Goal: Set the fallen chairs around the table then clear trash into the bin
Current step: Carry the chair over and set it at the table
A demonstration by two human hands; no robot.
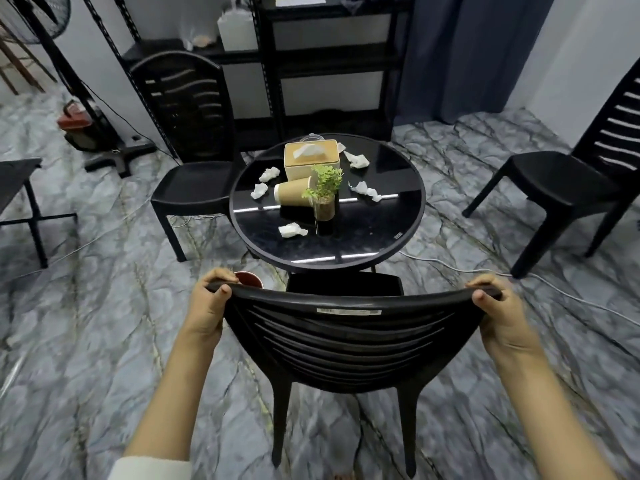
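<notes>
The near chair (346, 344) is black plastic with a curved, slatted backrest and a narrow white sticker (348, 311) under its top rail. It stands upright on the marbled floor (104, 323) at the near edge of the round black glass worktop (367, 233). It faces the worktop, with the front of the seat just meeting that edge.

The left hand (207, 303) grips the left end of the top rail and the right hand (498, 306) grips the right end. Each hand has its fingers curled over the far side of the rail and its thumb pressed on the near side. Both forearms reach forward from the bottom of the view.

A second chair (187, 161) stands upright at the worktop's far-left edge. A third chair (568, 181) stands upright off the right edge, well apart from it.

On the worktop, a tan tissue box (311, 161) sits near the far edge. A paper cup (292, 195) lies on its side at the centre, just beside a small plant (325, 183) in a glass. Crumpled tissues (292, 230) lie scattered: two near the left edge, one toward the near edge, others right of the box.

A reddish round container (249, 279) shows on the floor just beyond the left hand, partly hidden.
</notes>
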